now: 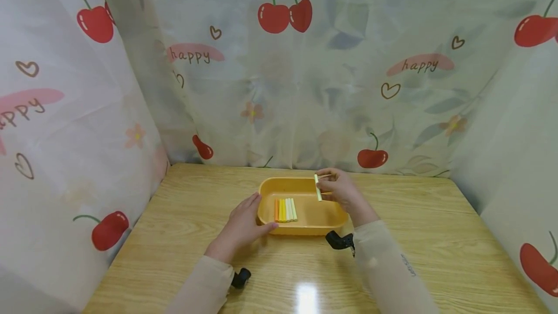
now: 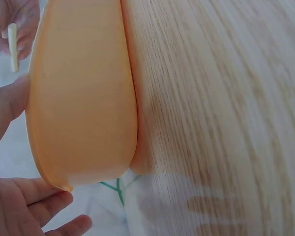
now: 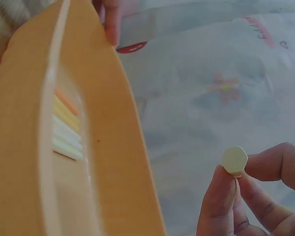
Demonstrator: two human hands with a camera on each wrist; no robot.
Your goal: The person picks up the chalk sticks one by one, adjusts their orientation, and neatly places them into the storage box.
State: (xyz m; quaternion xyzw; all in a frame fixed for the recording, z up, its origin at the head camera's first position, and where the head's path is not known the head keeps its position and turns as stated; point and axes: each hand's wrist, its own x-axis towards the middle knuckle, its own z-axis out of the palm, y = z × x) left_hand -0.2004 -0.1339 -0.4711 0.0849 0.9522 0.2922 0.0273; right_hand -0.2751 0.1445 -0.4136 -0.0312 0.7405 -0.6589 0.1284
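Note:
A yellow-orange plastic tray (image 1: 305,231) stands on the table, and my left hand (image 1: 245,222) holds its left end, thumb at the near corner and fingers along the far side. Above the tray's right part, my right hand (image 1: 342,192) pinches a pale yellow-green chalk stick (image 1: 318,189) between thumb and fingers. The right wrist view shows this stick's six-sided end (image 3: 234,160). Inside the tray, towards its left, several chalk sticks (image 1: 285,210) lie side by side, running from orange through yellow to white and pale green.
The light wood table (image 1: 183,265) reaches a patterned curtain (image 1: 283,86) behind the tray, with more curtain on both sides. Black wrist cameras (image 1: 340,241) sit at both sleeves. A bright reflection lies on the near tabletop.

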